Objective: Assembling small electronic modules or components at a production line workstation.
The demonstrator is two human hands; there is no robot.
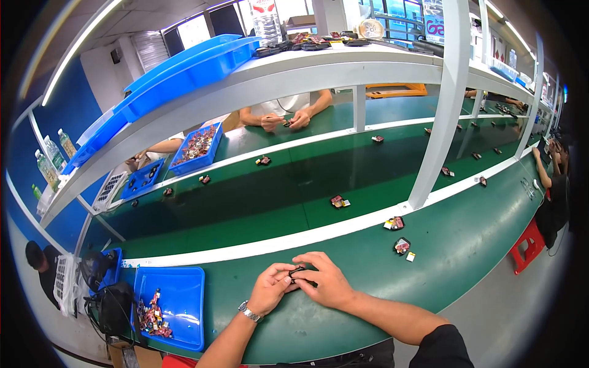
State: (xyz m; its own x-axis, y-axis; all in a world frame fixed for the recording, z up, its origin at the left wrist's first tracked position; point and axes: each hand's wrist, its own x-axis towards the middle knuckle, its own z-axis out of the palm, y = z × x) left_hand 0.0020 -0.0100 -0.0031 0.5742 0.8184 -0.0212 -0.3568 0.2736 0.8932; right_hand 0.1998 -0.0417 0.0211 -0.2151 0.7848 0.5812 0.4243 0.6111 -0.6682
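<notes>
In front of me, over the green worktop (368, 288), both hands are closed on one small black casing (296, 274). My left hand (270, 288), with a metal watch on its wrist, pinches it from the left. The fingers of my right hand (328, 283) press on it from the right and above, so much of it is covered. Right of my hands lie two black casings with reddish boards inside: one casing (402, 246) on the worktop with a yellow-and-white piece beside it, another casing (394, 223) on the white rail.
A blue tray (197, 306) at my left holds a heap of small reddish boards. Black bags or cables (113, 310) sit beyond it. More casings (338, 201) are spread along the green belt (270, 214). A white post (438, 122) rises ahead right. Co-workers sit opposite and at far right.
</notes>
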